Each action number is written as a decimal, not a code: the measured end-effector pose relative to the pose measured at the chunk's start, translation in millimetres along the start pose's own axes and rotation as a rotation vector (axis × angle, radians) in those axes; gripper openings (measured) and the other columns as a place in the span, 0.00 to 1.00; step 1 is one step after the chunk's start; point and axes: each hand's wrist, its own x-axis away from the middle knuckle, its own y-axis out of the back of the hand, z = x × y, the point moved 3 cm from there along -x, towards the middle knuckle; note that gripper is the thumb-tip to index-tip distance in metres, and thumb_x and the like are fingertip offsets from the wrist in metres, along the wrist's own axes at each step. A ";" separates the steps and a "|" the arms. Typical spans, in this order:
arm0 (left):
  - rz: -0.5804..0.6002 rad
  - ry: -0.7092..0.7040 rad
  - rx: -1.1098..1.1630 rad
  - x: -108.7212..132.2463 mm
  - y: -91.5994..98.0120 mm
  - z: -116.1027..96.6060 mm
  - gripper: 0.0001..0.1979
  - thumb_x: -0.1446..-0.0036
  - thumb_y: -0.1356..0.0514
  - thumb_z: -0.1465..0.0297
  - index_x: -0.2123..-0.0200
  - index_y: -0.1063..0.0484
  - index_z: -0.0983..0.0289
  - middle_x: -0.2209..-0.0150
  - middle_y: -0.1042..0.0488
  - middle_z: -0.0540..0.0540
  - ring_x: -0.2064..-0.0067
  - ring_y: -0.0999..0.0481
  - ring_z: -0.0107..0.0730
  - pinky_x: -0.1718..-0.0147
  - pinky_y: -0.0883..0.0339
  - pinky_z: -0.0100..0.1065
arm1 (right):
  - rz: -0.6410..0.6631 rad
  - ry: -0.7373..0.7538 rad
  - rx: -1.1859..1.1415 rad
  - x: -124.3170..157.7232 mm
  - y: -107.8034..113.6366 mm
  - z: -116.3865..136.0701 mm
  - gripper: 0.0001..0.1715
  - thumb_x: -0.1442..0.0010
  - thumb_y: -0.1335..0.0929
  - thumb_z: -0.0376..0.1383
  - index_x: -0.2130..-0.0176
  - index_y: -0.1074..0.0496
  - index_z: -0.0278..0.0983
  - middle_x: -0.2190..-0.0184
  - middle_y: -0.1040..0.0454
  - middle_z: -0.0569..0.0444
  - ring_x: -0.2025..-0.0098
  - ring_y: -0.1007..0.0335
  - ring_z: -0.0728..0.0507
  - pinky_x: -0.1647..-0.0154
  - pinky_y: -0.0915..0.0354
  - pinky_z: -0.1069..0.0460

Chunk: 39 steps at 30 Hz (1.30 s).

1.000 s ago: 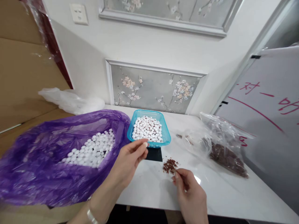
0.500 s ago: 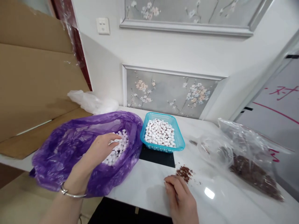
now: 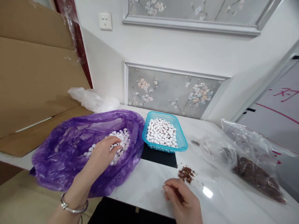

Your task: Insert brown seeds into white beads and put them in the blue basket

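My left hand (image 3: 102,154) reaches into a purple plastic bag (image 3: 58,155), over a heap of small white balls (image 3: 123,143). Its thumb and fingers curve with a small gap between them, where white shows; no ball is plainly gripped. My right hand (image 3: 183,199) hovers at the table's near edge with thumb and forefinger pinched together; a tiny pale spot shows at the tips, too small to name. Just beyond it lies a pile of reddish-brown bits (image 3: 187,174). Between the hands and farther back, a blue plastic basket (image 3: 183,141) holds many white balls (image 3: 161,132).
A black flat pad (image 3: 158,156) lies partly under the basket on the white table (image 3: 137,177). To the right are a clear round container (image 3: 216,152) and a clear bag of brown material (image 3: 257,174). Cardboard (image 3: 39,81) stands at left, beside a white plastic bag (image 3: 93,101).
My left hand has drawn slightly back and down, its thumb and fingertips a little closer, uncovering more balls on its left. The right hand has turned slightly, still pinched. The view shifted a little.
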 end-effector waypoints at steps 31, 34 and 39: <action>0.490 0.261 1.201 66.6 -62.6 -66.6 0.07 0.51 0.32 0.71 0.66 0.22 0.59 0.71 0.27 0.49 0.67 0.30 0.27 0.66 0.36 0.26 | 0.015 -0.104 -0.432 -1.0 -13.7 65.2 0.01 0.43 0.29 0.34 0.68 0.25 0.39 0.74 0.27 0.57 0.72 0.29 0.49 0.69 0.31 0.56; 0.500 0.249 1.184 67.6 -63.9 -66.1 0.06 0.50 0.33 0.72 0.66 0.21 0.59 0.70 0.27 0.49 0.67 0.30 0.27 0.65 0.36 0.26 | 0.018 -0.077 -0.425 -2.2 -13.8 66.0 0.02 0.43 0.30 0.33 0.69 0.26 0.39 0.73 0.27 0.57 0.72 0.30 0.49 0.70 0.31 0.56; 0.452 0.181 1.106 66.3 -63.0 -66.7 0.05 0.50 0.33 0.73 0.67 0.20 0.58 0.68 0.25 0.51 0.66 0.29 0.29 0.65 0.34 0.26 | 0.048 -0.044 -0.326 -3.2 -14.5 66.4 0.04 0.41 0.31 0.34 0.68 0.27 0.39 0.73 0.29 0.56 0.72 0.31 0.49 0.70 0.31 0.55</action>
